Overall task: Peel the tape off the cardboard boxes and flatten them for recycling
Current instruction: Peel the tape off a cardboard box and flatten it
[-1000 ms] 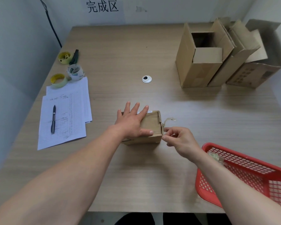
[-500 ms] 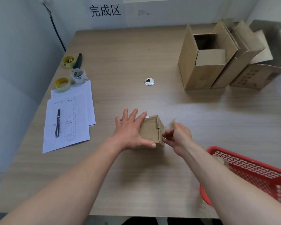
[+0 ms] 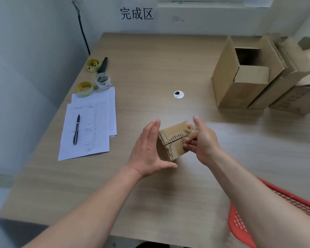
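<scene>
We're over the table (image 3: 150, 203) and the small cardboard box (image 3: 174, 140) sits up between both hands near the middle, tilted, its seamed face turned toward us. The left hand (image 3: 147, 151) lies flat along the box's left side, fingers straight, thumb hooked under the near corner: a released, bracing grip, pressing rather than clasping. The right hand (image 3: 202, 140) is at the box's right edge, fingers curled around a crumpled wad of clear tape (image 3: 192, 131); it's blurred, and we can't tell whether the tape is attached to the cardboard or free. Whether the box's bottom touches the table, we can't say; the left palm hides it.

Back right, three larger opened boxes (image 3: 240, 83) lean together, the farthest cut off by the frame edge, its printing too soft to read. Lower right, a red basket (image 3: 243, 224) is mostly out of frame, part behind the right forearm. On the left, a black pen (image 3: 76, 129) lies on stacked sheets of paper (image 3: 89, 126), writing illegible. Beyond them are tape rolls (image 3: 102, 81), and a dark tool (image 3: 102, 65) we can't identify. A round grommet (image 3: 178, 94) sits mid-table.
</scene>
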`<state>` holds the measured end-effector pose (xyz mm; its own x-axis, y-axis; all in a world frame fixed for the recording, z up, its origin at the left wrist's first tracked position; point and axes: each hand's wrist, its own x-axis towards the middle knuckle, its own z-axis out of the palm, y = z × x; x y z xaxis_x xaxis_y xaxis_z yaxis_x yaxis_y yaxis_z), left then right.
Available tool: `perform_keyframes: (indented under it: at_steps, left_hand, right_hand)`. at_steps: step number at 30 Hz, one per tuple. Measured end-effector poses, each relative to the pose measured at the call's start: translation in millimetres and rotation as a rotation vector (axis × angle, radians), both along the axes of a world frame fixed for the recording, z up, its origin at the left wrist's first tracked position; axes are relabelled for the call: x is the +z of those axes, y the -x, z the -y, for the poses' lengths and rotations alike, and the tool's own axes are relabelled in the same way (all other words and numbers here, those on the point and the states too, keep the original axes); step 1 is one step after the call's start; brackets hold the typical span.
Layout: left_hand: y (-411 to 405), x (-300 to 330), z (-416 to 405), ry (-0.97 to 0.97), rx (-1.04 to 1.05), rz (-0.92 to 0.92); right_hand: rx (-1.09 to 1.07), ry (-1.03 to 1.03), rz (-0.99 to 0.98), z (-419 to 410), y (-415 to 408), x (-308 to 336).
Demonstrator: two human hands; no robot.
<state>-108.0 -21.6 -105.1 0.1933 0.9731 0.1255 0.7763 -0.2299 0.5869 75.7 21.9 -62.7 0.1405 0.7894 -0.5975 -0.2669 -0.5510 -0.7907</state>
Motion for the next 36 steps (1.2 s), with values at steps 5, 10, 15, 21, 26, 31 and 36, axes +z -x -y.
perform_keyframes:
  at_steps: [5,10,15,21,26,31,36]
  left_hand:
    - [-6,-2,7,-0.142,0.026,-0.024]
    - [9,-14,16,-0.043,-0.012,0.043]
    - [6,-14,18,0.005,-0.011,0.025]
    - [8,-11,11,0.005,0.001,-0.013]
    - [8,-12,11,-0.016,-0.01,-0.015]
    - [9,-13,11,-0.019,-0.016,0.005]
    - [15,-12,6,-0.023,-0.022,-0.037]
  right_hand:
    - [-0.002,-0.093,0.224,-3,16,-13]
    - [-0.245,-0.088,0.364,-14,-4,-20]
    - [-0.249,-0.092,0.344,-6,-3,-11]
    - [0.405,-0.375,0.912,19,-7,-20]
    - [0.341,-0.638,1.14,18,-15,-35]
    - [0.049,-0.314,0.704,18,-10,-36]
    - [-0.175,-0.077,0.254,10,-4,-37]
